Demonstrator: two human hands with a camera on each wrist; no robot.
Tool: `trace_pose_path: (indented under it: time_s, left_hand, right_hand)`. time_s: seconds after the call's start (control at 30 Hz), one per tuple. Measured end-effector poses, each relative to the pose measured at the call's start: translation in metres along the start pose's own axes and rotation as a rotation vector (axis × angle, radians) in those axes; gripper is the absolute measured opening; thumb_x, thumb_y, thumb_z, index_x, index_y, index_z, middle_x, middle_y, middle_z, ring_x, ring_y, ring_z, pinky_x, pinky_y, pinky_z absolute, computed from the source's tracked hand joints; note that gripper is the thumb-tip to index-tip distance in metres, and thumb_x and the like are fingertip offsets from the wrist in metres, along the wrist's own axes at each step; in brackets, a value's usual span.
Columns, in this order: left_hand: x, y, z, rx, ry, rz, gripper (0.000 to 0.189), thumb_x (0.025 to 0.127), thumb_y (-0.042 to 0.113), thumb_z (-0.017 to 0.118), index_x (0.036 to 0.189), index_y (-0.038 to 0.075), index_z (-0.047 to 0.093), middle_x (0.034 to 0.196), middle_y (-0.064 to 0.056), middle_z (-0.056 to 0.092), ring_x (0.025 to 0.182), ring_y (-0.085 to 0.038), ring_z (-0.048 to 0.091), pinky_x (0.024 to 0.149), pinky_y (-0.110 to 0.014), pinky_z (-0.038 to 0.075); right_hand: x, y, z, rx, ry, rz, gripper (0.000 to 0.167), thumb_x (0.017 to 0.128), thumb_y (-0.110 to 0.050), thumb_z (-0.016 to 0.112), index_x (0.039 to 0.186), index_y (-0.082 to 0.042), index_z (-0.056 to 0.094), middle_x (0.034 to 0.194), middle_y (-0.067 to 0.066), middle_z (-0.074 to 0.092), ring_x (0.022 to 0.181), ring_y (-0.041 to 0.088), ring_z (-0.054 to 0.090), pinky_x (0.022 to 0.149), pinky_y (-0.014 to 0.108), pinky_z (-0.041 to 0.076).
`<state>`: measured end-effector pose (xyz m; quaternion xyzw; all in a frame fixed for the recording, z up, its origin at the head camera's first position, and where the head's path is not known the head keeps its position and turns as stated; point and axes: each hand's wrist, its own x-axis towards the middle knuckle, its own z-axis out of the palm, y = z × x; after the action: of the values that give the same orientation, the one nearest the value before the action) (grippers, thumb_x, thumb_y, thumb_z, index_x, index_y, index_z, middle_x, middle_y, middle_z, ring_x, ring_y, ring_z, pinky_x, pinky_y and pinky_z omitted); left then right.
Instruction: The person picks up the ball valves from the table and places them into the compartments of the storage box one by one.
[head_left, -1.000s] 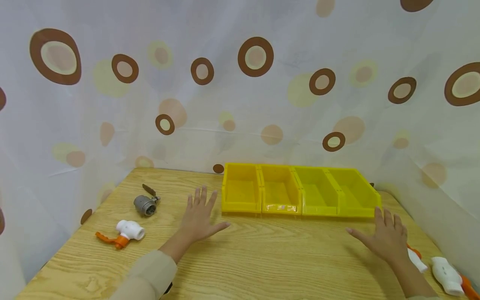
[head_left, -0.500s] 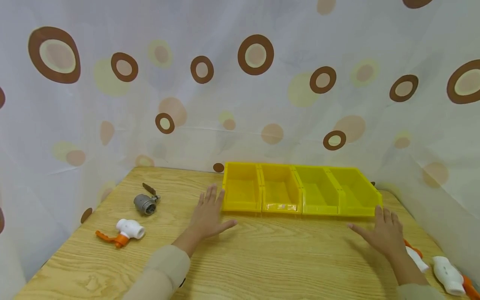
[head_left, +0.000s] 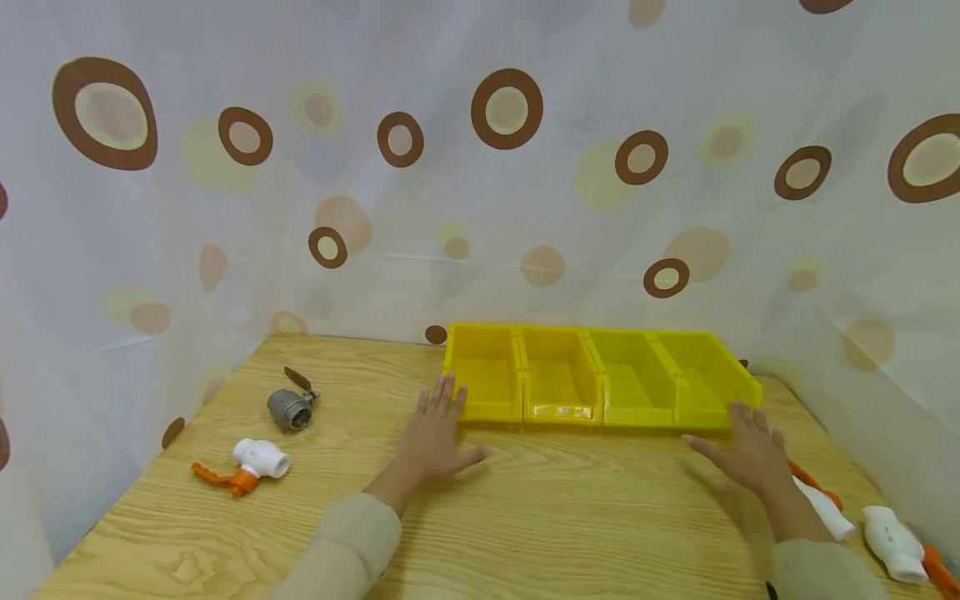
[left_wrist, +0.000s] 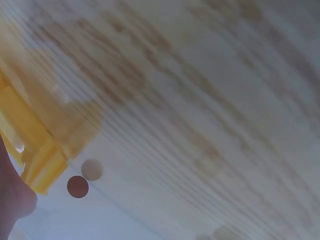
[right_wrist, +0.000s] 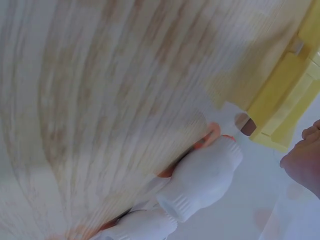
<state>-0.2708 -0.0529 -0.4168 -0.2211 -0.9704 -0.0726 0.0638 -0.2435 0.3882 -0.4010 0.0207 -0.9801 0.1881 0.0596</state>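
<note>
Four yellow bins (head_left: 564, 414) stand side by side in a row at the back of the table (head_left: 585, 517), their low front walls turned toward the person. The left hand (head_left: 437, 437) is spread before the front left corner of the leftmost bin, fingers straight, thumb pointing out to the right; its grip is released. The fingertips overlap that corner in the head view, and whether they touch it I cannot tell. The right hand (head_left: 750, 454) is likewise released, at the front right corner of the rightmost bin, its thumb pointing left and its fingertips over the bin's edge; contact there cannot be told either. In the right wrist view, part of that hand shows just beside a bin's end. To the left on the table lie a grey metal valve (head_left: 288, 409) with a dark lever (head_left: 297, 377) and, nearer the person, a white valve (head_left: 260, 458) with an orange handle (head_left: 216, 477). Two more white valves (head_left: 894, 546) with orange parts lie at the right, one partly hidden behind the right forearm. A pale curtain (head_left: 540, 200) patterned with brown rings hangs behind the bins. Both sleeves (head_left: 363, 527) are beige.
</note>
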Motion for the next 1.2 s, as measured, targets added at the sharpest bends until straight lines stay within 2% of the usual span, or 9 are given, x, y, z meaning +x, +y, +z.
trace_pose_path:
  time_s: [0.3, 0.5, 0.8, 1.03, 1.2]
  left_hand:
    - [0.004, 0.008, 0.006, -0.02, -0.035, 0.058, 0.096, 0.085, 0.065, 0.045, 0.148, 0.0, 0.013, 0.155, -0.019, 0.006, 0.145, -0.031, 0.008, 0.118, -0.046, 0.013]
    - [0.005, 0.012, 0.008, -0.043, -0.062, 0.057, 0.094, 0.086, 0.065, 0.043, 0.149, 0.003, 0.011, 0.156, -0.016, 0.004, 0.145, -0.029, 0.006, 0.118, -0.045, 0.011]
    - [0.004, 0.011, 0.007, -0.107, -0.062, 0.061, 0.089, 0.088, 0.059, 0.046, 0.148, 0.001, 0.016, 0.155, -0.018, 0.009, 0.144, -0.032, 0.011, 0.117, -0.047, 0.012]
    - [0.002, 0.016, 0.006, -0.137, -0.076, 0.083, 0.085, 0.089, 0.057, 0.045, 0.146, -0.002, 0.022, 0.154, -0.02, 0.013, 0.143, -0.034, 0.015, 0.117, -0.048, 0.015]
    - [0.002, 0.017, 0.006, -0.12, -0.076, 0.067, 0.084, 0.089, 0.057, 0.045, 0.146, -0.001, 0.022, 0.154, -0.02, 0.013, 0.143, -0.033, 0.015, 0.117, -0.045, 0.016]
  right_hand:
    - [0.004, -0.004, 0.006, 0.042, -0.044, 0.005, 0.098, 0.091, -0.054, 0.045, 0.141, 0.018, 0.0, 0.142, 0.044, 0.003, 0.13, 0.061, -0.004, 0.099, 0.075, -0.001]
    - [0.007, -0.008, 0.007, 0.044, -0.06, -0.007, 0.099, 0.09, -0.054, 0.047, 0.142, 0.016, 0.0, 0.143, 0.043, 0.0, 0.131, 0.06, -0.004, 0.099, 0.075, -0.003]
    - [0.009, -0.02, 0.01, 0.03, -0.085, -0.008, 0.098, 0.09, -0.054, 0.048, 0.141, 0.017, 0.005, 0.143, 0.043, 0.005, 0.131, 0.06, -0.001, 0.099, 0.075, -0.003]
    - [0.01, -0.019, 0.017, 0.075, -0.135, 0.003, 0.094, 0.091, -0.048, 0.05, 0.139, 0.021, 0.008, 0.142, 0.045, 0.005, 0.129, 0.062, 0.002, 0.102, 0.072, -0.001]
    - [0.011, -0.015, 0.02, 0.115, -0.11, -0.017, 0.097, 0.089, -0.052, 0.05, 0.139, 0.02, 0.007, 0.142, 0.045, 0.004, 0.129, 0.061, 0.0, 0.102, 0.071, -0.004]
